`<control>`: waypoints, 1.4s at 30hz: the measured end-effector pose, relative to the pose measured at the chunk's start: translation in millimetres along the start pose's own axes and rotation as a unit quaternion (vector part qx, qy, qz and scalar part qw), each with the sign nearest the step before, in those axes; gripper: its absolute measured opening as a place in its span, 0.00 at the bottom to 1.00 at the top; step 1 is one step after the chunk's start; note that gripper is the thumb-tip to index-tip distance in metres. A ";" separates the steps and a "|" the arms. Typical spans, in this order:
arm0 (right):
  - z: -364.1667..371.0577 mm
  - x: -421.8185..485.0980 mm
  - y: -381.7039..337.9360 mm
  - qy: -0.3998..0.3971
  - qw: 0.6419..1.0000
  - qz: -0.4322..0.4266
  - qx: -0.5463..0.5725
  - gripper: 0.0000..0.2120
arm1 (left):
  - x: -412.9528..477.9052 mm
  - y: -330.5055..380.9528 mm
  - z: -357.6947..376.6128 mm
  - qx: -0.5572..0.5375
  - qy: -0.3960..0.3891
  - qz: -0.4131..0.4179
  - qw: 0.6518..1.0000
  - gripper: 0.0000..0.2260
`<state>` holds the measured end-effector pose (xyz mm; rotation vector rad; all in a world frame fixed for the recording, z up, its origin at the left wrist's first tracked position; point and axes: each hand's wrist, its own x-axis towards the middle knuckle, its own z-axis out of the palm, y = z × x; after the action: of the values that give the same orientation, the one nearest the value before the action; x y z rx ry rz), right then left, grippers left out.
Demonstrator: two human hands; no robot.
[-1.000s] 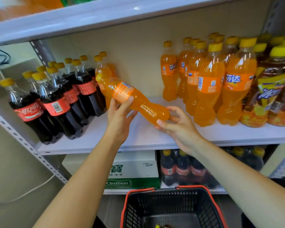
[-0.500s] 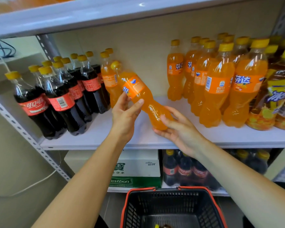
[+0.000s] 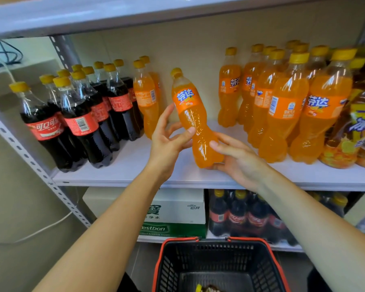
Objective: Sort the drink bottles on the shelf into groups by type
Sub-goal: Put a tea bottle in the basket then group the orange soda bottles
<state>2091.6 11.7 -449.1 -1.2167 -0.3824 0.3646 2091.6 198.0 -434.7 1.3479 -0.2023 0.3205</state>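
Note:
I hold one orange soda bottle (image 3: 195,127) nearly upright over the middle of the white shelf board (image 3: 135,165), its yellow cap tilted slightly left. My left hand (image 3: 167,142) pinches its waist between thumb and fingers. My right hand (image 3: 238,159) cups the base from the right, thumb on its side. Several cola bottles (image 3: 80,123) stand at the left, with two orange soda bottles (image 3: 145,102) right beside them. A large group of orange soda bottles (image 3: 282,106) stands at the right, and iced tea bottles (image 3: 350,131) at the far right.
An upper shelf (image 3: 114,15) hangs close overhead. A perforated metal post (image 3: 30,157) borders the left side. On the shelf below sit a water carton (image 3: 177,211) and a cola pack (image 3: 240,218). A black basket with red rim (image 3: 217,264) stands below my arms.
The held bottle has swung from lying nearly sideways to nearly upright, and its base has come down close to the shelf board. Both hands have stayed on it.

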 end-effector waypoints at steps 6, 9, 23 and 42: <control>-0.3 0.7 -5.3 -0.008 1.000 -0.017 -0.014 0.30 | -5.2 2.3 -1.8 0.010 -0.018 -0.014 1.000 0.31; 1.1 0.2 -8.8 -0.021 0.999 -0.026 0.027 0.29 | -12.5 9.0 -9.0 0.029 -0.077 -0.006 0.997 0.29; 13.5 3.9 -4.6 -0.032 0.998 0.003 0.052 0.19 | -33.5 15.2 -12.2 0.183 -0.089 0.077 0.976 0.23; 9.4 7.1 3.8 -0.023 0.997 -0.017 -0.072 0.03 | -19.0 2.9 -25.5 0.105 -0.030 -0.055 0.992 0.13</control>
<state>2093.2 23.9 -449.3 -1.3423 -0.4750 0.3401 2071.8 221.3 -443.6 1.5713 -0.1465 0.2114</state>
